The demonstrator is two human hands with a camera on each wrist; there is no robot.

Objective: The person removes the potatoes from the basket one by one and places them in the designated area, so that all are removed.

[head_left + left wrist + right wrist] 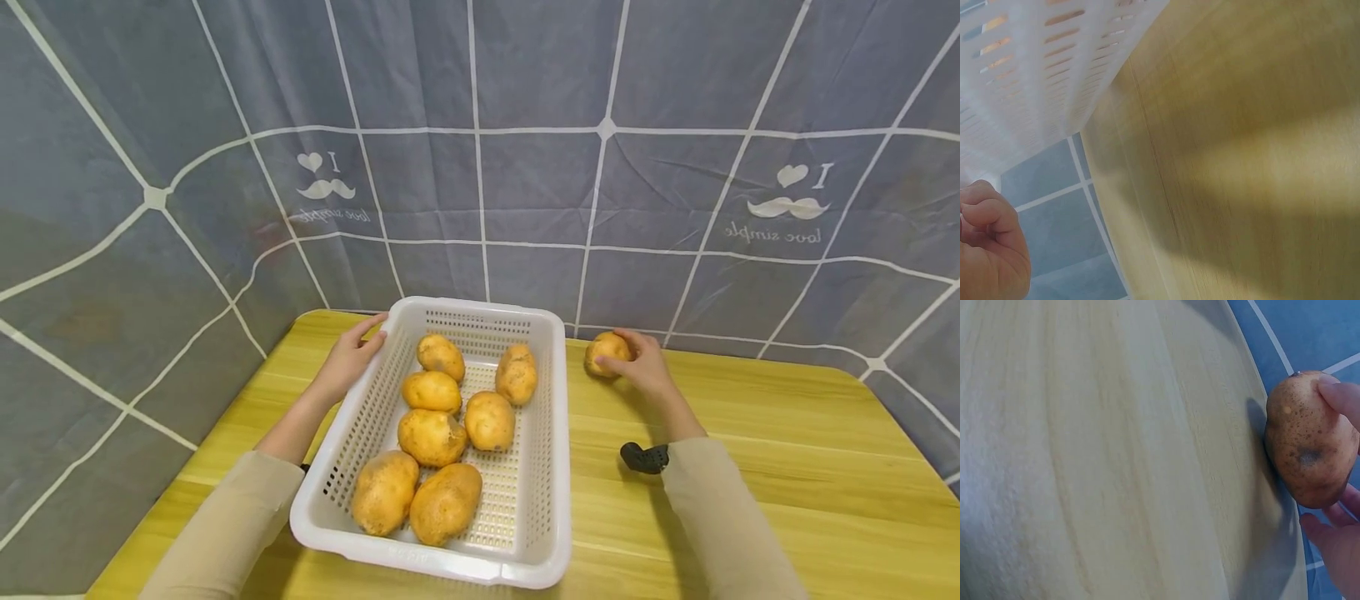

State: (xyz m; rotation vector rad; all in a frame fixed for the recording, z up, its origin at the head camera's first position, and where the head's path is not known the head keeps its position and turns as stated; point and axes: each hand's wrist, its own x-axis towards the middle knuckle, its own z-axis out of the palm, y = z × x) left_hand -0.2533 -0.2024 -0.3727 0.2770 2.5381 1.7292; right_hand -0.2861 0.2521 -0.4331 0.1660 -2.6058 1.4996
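Note:
A white perforated plastic basket [557,433] stands on the wooden table, holding several potatoes [431,437]. At its upper left side, my left hand [349,357] grips the rim; in the left wrist view the fingers [991,215] look curled beside the slotted wall [1029,81]. To the right of the basket, my right hand [643,363] pinches a single potato [604,353] between thumb and fingers near the table's back edge. The right wrist view shows that potato [1310,440] from close by, brown and speckled with a dark dent, the thumb and fingertips on its sides.
A grey curtain [540,183] with white grid lines hangs behind and left of the table [810,450]. A black strap piece [643,458] sticks out at the right wrist, above the tabletop.

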